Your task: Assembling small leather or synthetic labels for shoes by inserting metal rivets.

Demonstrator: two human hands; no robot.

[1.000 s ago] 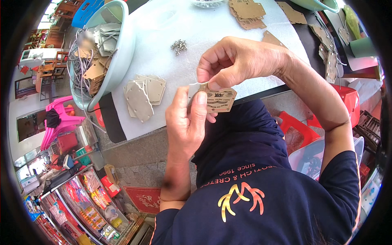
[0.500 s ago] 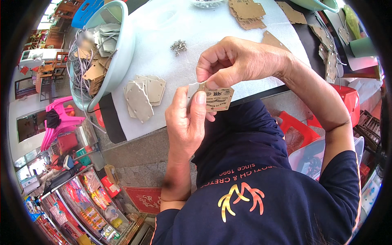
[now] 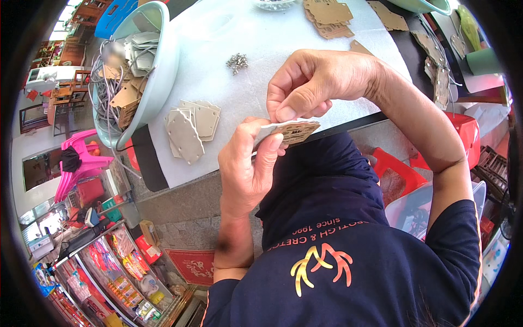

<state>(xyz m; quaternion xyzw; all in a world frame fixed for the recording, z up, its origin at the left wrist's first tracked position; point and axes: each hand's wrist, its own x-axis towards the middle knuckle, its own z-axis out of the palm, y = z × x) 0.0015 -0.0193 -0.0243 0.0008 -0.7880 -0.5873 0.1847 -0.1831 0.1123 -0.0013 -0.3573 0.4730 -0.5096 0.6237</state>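
Note:
My left hand (image 3: 245, 163) pinches a small tan printed card (image 3: 298, 134) between thumb and fingers, with a pale card edge beside it. The card is tipped so its face shows only at a slant. My right hand (image 3: 321, 82) is closed just above the card's upper edge, thumb and forefinger pressed together; whatever is between them is too small or hidden. Beyond my hands on the white sheet lies a little heap of small metal pieces (image 3: 237, 64). Left of my left hand are several loose grey cards (image 3: 188, 133) with notched edges, overlapping.
A pale green basin (image 3: 166, 71) full of cards and grey cords stands at the left table edge. Brown cards (image 3: 329, 15) lie at the far side of the white sheet (image 3: 201, 49). Corded cards (image 3: 438, 82) lie at the right. A red stool (image 3: 395, 171) stands below.
The card in my left hand has tipped from facing me to nearly edge-on. My right fingers have shifted slightly right, off its face to above its edge.

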